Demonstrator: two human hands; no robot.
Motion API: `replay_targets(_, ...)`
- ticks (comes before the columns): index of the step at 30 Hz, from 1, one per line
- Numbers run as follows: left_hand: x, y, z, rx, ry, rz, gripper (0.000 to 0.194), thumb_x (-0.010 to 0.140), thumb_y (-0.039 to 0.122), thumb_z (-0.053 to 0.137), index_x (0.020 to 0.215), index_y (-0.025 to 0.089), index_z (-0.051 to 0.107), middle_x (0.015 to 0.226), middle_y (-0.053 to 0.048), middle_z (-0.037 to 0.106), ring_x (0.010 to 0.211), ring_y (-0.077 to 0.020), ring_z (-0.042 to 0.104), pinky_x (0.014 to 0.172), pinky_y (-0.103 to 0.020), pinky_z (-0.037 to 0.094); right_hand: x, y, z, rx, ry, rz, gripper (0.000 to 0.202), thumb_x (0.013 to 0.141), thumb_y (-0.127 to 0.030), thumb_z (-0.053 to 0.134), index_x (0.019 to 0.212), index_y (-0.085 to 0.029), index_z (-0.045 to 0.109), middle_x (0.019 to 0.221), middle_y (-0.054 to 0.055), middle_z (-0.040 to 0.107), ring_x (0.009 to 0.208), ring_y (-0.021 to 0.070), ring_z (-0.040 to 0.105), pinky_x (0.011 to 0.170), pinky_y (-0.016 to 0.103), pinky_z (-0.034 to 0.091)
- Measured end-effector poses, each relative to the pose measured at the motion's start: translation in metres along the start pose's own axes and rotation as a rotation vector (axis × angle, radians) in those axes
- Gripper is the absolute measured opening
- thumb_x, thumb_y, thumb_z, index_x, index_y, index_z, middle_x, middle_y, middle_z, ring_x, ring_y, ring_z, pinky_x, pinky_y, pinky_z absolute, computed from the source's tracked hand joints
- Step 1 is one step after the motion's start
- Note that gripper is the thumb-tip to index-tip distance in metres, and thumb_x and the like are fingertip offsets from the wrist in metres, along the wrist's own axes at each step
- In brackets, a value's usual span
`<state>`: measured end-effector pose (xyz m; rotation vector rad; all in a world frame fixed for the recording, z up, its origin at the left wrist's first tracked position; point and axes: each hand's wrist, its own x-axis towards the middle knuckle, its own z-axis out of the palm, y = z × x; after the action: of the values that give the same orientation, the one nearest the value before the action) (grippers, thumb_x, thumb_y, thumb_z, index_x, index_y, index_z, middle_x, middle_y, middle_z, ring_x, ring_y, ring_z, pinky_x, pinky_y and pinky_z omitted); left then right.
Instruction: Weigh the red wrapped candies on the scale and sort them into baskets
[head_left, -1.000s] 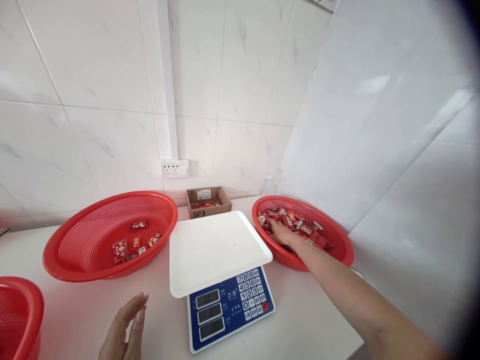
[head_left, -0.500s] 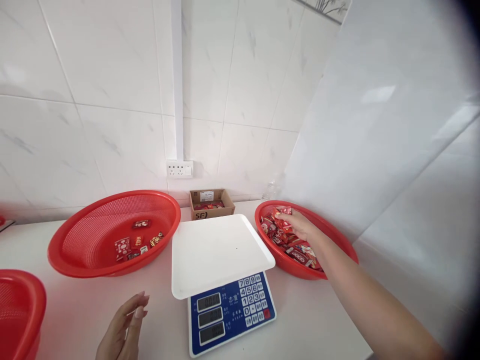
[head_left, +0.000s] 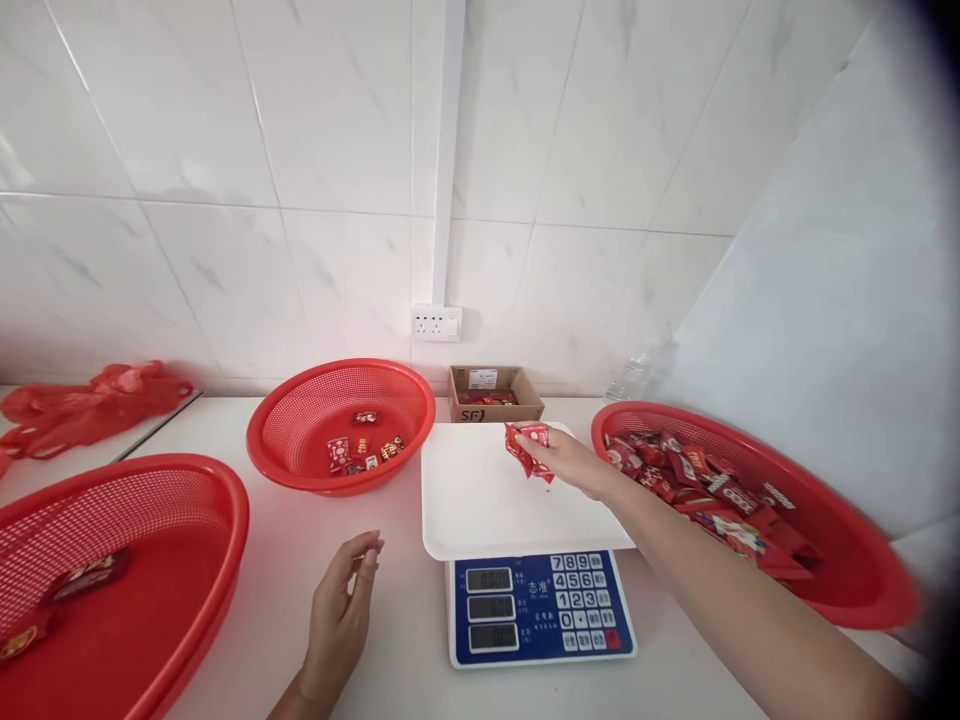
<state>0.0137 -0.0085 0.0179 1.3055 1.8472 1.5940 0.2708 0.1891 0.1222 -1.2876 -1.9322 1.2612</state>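
My right hand (head_left: 564, 462) is closed on a few red-wrapped candies (head_left: 529, 450), held over the white weighing pan (head_left: 472, 515) of a digital scale (head_left: 541, 612). Beyond my right forearm is a red plastic basket (head_left: 637, 412) with a heap of wrapped candies (head_left: 705, 480). My left hand (head_left: 341, 605) hovers left of the scale, empty, its fingers loosely bent and the thumb a little apart. Nearest to it at the back, another red basket (head_left: 274, 420) has several candies (head_left: 360, 450) at its bottom.
At the left front stands a third red basket (head_left: 232, 510) with a few dark packets (head_left: 90, 575). A small cardboard box (head_left: 499, 412) sits by the wall behind the scale. Red plastic bags (head_left: 112, 400) lie at the far left, and a clear plastic item (head_left: 628, 378) is by the right corner.
My right hand has lifted candies out of the right basket and carried them left over the scale pan. The view has turned left, showing more of the left basket and the red bags.
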Motion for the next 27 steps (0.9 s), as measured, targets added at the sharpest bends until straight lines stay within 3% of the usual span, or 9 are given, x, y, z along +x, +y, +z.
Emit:
replay_targets(5,-0.002,0.001,0.000,-0.013,-0.025,0.000,0.039,0.085,0.052,0.047,0.099,0.020,0.064,0.096,-0.009,0.069,0.090,-0.0227,0.067,0.077,-0.037,0.056,-0.006,-0.009,-0.003,0.011,0.072,0.062,0.039,0.085,-0.044,0.051,0.118,-0.022,0.054,0.101,0.007,0.066,0.084,0.0176,0.062,0.062,0.026,0.051)
replay_targets(11,-0.002,0.004,-0.001,-0.028,-0.014,0.005,0.041,0.084,0.054,0.048,0.096,0.019,0.065,0.094,-0.009,0.069,0.087,-0.0226,0.067,0.075,-0.036,0.057,-0.016,-0.015,-0.001,-0.024,0.079,0.147,0.031,0.080,-0.031,0.059,0.109,-0.023,0.053,0.088,0.004,0.066,0.076,0.0160,0.062,0.057,0.024,0.048)
replay_targets(15,-0.001,0.002,-0.001,-0.031,-0.019,0.009,0.039,0.085,0.053,0.047,0.098,0.019,0.064,0.094,-0.009,0.069,0.088,-0.0222,0.067,0.075,-0.036,0.056,-0.014,-0.009,0.002,0.111,0.001,0.090,0.025,0.081,-0.030,0.057,0.105,-0.022,0.058,0.101,0.006,0.067,0.091,0.0176,0.062,0.072,0.027,0.050)
replay_targets(18,-0.001,0.000,-0.001,-0.031,-0.023,0.008,0.038,0.086,0.051,0.047,0.098,0.020,0.064,0.095,-0.008,0.069,0.089,-0.0219,0.066,0.076,-0.035,0.056,-0.013,-0.005,0.002,0.128,0.025,0.068,0.027,0.081,-0.030,0.056,0.107,-0.022,0.061,0.113,0.005,0.065,0.107,0.0196,0.058,0.087,0.031,0.046)
replay_targets(23,-0.002,-0.001,-0.001,-0.030,-0.035,0.007,0.035,0.087,0.049,0.047,0.098,0.020,0.064,0.095,-0.008,0.069,0.090,-0.0208,0.066,0.078,-0.035,0.055,-0.017,-0.003,-0.001,0.197,0.048,0.101,0.035,0.084,-0.032,0.054,0.118,-0.023,0.058,0.121,0.006,0.062,0.113,0.0206,0.056,0.094,0.033,0.045)
replay_targets(27,-0.002,-0.001,0.000,-0.042,-0.040,0.013,0.034,0.087,0.048,0.047,0.097,0.021,0.064,0.095,-0.007,0.069,0.090,-0.0206,0.065,0.077,-0.034,0.055,-0.019,-0.001,-0.004,0.115,-0.015,0.053,0.037,0.086,-0.030,0.050,0.123,-0.024,0.055,0.128,0.004,0.058,0.120,0.0196,0.050,0.100,0.035,0.040)
